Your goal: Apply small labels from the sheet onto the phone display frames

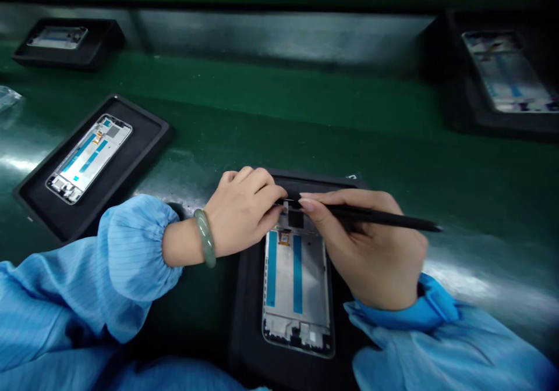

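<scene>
A phone mid-frame (pixel 283 274) with blue strips and a small gold connector lies in a black foam tray (pixel 251 298) before me. At its top left corner, my left hand (pixel 244 208) is closed, thumb and forefinger nearly together; what sits between them is too small to make out. My right hand (pixel 375 245) pinches slim black tweezers (pixel 379 215) from the right, their tip pointing left toward my left fingertips. Both hands cover parts of the frame's top end.
To the left, another black tray (pixel 144 126) holds a similar phone frame (pixel 89 158). Further trays with phone frames stand at the back left (pixel 94 56) and back right (pixel 476 117). Clear plastic (pixel 7 97) lies at the left edge of the green bench (pixel 262 112).
</scene>
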Motion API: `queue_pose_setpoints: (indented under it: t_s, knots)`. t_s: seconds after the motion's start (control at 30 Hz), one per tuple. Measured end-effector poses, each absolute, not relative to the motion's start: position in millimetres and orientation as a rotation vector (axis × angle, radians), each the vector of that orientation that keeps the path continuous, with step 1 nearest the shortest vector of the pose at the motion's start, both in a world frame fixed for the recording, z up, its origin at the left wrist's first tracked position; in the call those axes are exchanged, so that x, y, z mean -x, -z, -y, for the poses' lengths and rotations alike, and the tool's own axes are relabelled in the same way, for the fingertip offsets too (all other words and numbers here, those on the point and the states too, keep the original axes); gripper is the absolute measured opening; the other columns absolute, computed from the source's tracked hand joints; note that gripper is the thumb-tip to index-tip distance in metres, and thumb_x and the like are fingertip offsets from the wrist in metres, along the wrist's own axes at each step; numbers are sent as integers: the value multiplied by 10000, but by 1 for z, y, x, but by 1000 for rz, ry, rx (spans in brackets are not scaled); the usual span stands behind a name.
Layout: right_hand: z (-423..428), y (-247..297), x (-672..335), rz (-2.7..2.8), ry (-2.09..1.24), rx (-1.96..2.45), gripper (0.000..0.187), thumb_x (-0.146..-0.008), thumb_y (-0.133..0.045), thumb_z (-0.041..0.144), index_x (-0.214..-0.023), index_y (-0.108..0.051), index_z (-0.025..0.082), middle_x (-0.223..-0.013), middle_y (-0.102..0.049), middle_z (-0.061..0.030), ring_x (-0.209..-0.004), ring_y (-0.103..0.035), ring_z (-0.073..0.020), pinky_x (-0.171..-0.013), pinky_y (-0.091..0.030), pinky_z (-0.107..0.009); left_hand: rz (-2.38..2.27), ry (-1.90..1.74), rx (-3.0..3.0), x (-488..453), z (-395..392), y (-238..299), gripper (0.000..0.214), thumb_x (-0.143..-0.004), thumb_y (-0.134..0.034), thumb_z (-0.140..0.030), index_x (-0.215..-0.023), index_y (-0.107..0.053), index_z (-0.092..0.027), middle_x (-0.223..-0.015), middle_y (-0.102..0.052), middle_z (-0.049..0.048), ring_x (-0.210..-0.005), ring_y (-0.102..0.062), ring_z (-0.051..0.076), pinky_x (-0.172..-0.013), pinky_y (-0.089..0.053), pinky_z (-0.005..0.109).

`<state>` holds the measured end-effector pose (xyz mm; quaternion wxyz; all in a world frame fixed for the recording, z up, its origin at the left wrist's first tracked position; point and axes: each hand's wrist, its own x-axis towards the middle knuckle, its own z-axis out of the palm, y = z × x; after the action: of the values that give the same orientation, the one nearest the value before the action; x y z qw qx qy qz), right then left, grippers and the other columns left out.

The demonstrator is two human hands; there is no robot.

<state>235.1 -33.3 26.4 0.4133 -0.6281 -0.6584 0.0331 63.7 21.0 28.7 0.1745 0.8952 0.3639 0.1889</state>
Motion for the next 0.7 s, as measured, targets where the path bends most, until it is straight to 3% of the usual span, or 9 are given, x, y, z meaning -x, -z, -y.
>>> queue_pose_setpoints:
  t_s: [0.47, 0.7]
  knots:
    - [31, -31, -234, 1649, -49, 1647, 107, -860, -664, 348, -829, -608, 263, -807, -708, 20, -701, -691, -144, -587, -516, -269, -1177, -455, -2559, -78, -27, -29, 107, -895, -568, -220, -811, -630, -196, -874, -615, 21, -856, -534, 212, -696, -345, 356]
    - [31, -21, -240, 1500, -84, 1632, 131, -819, -706, 354, -861, -623, 261, -825, -679, 26, -684, -664, -135, -602, -526, -277, -1168, -487, -2556, -76, -26, -29, 105, -888, -557, -218, -824, -636, -195, -882, -623, 23, -851, -546, 206, -703, -354, 356]
